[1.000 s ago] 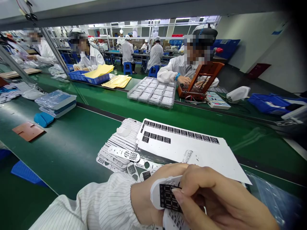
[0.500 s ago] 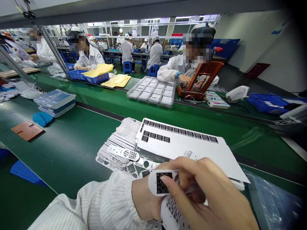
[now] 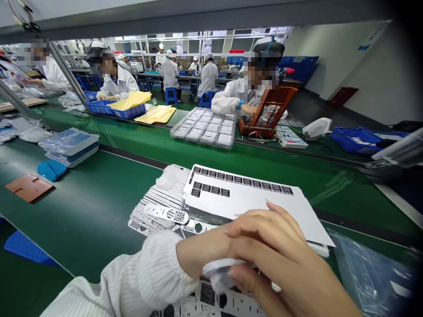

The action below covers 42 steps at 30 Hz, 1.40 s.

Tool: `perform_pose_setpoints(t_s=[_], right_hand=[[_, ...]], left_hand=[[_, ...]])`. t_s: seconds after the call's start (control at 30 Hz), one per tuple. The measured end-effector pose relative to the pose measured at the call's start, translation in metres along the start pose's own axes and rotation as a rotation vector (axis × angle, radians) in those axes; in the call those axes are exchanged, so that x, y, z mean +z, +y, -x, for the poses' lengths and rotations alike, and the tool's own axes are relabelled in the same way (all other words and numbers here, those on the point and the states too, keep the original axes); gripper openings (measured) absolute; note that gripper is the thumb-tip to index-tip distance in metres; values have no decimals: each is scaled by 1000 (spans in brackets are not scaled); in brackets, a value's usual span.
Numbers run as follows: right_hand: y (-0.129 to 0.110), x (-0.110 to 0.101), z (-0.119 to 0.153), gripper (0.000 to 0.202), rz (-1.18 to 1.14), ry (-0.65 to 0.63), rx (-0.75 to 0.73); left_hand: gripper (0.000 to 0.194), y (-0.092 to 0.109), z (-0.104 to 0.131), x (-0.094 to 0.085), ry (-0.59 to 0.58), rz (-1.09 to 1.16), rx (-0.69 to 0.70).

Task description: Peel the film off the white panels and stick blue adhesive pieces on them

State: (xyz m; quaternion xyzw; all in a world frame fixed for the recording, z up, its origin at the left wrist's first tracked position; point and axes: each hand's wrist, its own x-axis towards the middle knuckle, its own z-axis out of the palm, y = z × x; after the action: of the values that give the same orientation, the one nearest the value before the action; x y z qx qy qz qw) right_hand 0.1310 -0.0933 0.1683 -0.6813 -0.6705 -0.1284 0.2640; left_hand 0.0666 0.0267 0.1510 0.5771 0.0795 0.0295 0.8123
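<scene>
one brown plate (image 3: 29, 187): flat on the bench, beside the blue piece (image 3: 52, 170).
fanned white strips (image 3: 172, 193): heaped near the sleeve.
left hand (image 3: 211, 243): largely covered; its grip cannot be told.
white piece (image 3: 218, 265): at both hands, blurred, its face hidden.
perforated white parts (image 3: 236, 301): below the hands.
printed sheets (image 3: 251, 200): stacked behind them.
right hand (image 3: 280, 259): fingers bent over the left, thumb near the piece; pinch cannot be told.
clear bag (image 3: 370, 273): rightmost.

Thin grey stripes are running along the white sleeve (image 3: 155, 273), black segmented rectangles (image 3: 243, 179) are patterning the white sheet (image 3: 261, 209), the rounded part (image 3: 220, 265) is showing white, the worktop (image 3: 89, 215) green, and the basket (image 3: 132, 112) blue
</scene>
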Motion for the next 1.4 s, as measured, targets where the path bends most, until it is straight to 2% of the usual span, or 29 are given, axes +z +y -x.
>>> perform_pose_setpoints(t_s=[0.03,0.07,0.13,0.2,0.27,0.3,0.37,0.43,0.53,0.67,0.73,0.83,1.07,1.27,1.4], right_hand=[[2,-3,4,12,7,2,-5],[5,-4,8,11,16,-11,3],[12,-3,15,11,53,-117,53],[23,6,16,18,72,-303,136],[37,20,11,22,59,-443,251],[44,29,6,21,43,-473,314],[57,50,-7,14,28,-435,388],[66,75,-19,11,12,-339,411],[68,115,-31,28,-51,-221,393],[68,152,-30,41,-106,-207,332],[72,157,-27,40,-106,-216,340],[78,154,-23,35,-100,-226,378],[83,153,-23,26,-120,-229,440],[85,157,-23,27,-105,-211,391],[82,158,-23,23,-69,-204,367]], left_hand=[[15,4,-4,-3,-55,-110,20],[14,7,-8,-8,-1,-204,50],[19,14,-11,-19,196,-289,116],[23,22,-10,-30,329,-200,225],[21,29,-5,-38,373,-34,358],[20,32,-1,-41,392,43,416],[17,37,4,-42,423,174,477],[16,40,8,-41,445,286,488],[16,43,11,-38,477,402,470],[16,46,11,-32,457,486,400],[17,47,12,-30,440,510,346],[20,46,14,-30,426,519,291],[23,42,17,-39,396,532,265],[18,43,14,-33,402,550,213],[15,45,14,-30,384,561,230]])
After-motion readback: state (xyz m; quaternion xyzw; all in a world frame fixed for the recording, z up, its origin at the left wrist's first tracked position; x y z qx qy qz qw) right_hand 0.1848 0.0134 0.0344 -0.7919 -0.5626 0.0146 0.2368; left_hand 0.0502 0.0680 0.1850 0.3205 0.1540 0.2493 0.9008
